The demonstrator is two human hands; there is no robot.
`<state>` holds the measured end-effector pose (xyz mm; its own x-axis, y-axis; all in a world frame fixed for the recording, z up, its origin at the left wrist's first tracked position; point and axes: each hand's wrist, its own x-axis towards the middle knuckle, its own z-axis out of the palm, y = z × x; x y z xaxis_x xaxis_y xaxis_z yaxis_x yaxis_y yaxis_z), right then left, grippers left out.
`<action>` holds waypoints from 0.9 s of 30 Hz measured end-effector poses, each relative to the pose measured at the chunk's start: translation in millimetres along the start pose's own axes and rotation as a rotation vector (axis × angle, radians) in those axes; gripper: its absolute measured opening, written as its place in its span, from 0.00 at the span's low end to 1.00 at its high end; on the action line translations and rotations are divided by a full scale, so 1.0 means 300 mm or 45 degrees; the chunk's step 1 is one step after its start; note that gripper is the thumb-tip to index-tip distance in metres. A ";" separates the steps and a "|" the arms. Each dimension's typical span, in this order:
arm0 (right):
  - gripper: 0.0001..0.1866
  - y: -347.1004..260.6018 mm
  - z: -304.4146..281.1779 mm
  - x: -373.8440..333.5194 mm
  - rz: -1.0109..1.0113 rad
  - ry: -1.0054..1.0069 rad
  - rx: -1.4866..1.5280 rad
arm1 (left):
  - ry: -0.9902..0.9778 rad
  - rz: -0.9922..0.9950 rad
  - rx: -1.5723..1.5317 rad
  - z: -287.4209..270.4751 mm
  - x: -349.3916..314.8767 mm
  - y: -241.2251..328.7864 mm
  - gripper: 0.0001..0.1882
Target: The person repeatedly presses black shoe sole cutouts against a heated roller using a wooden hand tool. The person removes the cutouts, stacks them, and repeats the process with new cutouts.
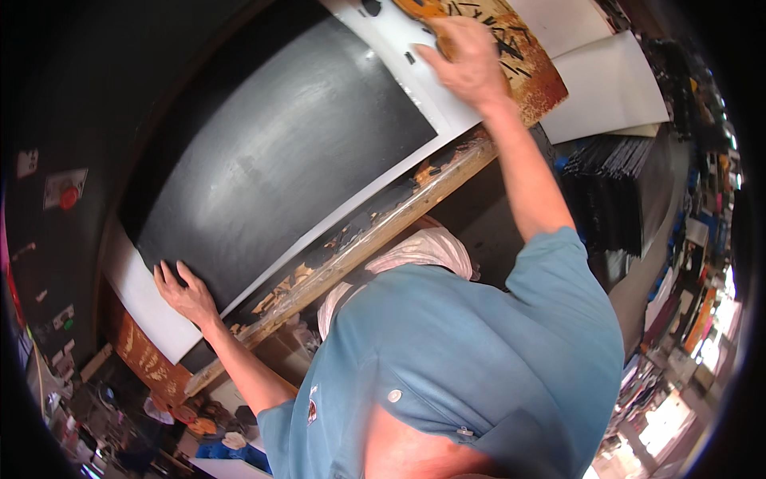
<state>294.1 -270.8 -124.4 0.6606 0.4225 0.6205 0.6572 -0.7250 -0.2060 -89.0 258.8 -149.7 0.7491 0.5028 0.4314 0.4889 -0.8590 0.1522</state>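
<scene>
A large black sheet (279, 152) lies on a wider white sheet (455, 112) that shows along its right side, near edge and left end. My left hand (187, 299) rests flat with fingers spread at the near left corner of the black sheet. At the far right, my right hand (472, 68) is over the white margin, its fingers curled around an orange-brown piece (423, 9). The kind of that piece is hard to make out, as the hand covers part of it. Small black pieces lie on the white margin beside this hand.
A stained brown board (542, 84) with black strips lies right of my right hand. White sheets (614, 88) and a stack of black sheets (606, 184) stand farther right. Along the near side runs a worn wooden edge (351, 279) with scraps. A dark panel with a red button (68, 197) is at left.
</scene>
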 end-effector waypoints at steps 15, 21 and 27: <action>0.50 0.178 -0.121 -0.121 0.450 -0.601 0.238 | 0.021 -0.194 0.114 0.022 0.008 0.053 0.30; 0.45 -0.130 -0.199 -0.065 0.750 -0.513 0.771 | 0.056 -0.216 0.077 0.021 0.005 0.064 0.30; 0.49 -0.668 -0.130 -0.046 0.672 -0.662 1.221 | 0.001 -0.221 -0.053 -0.020 0.006 0.073 0.29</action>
<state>139.0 -152.6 -62.1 0.8504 0.5244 -0.0418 0.1194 -0.2698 -0.9555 -79.5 240.2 -140.2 0.6546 0.6440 0.3960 0.5920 -0.7624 0.2614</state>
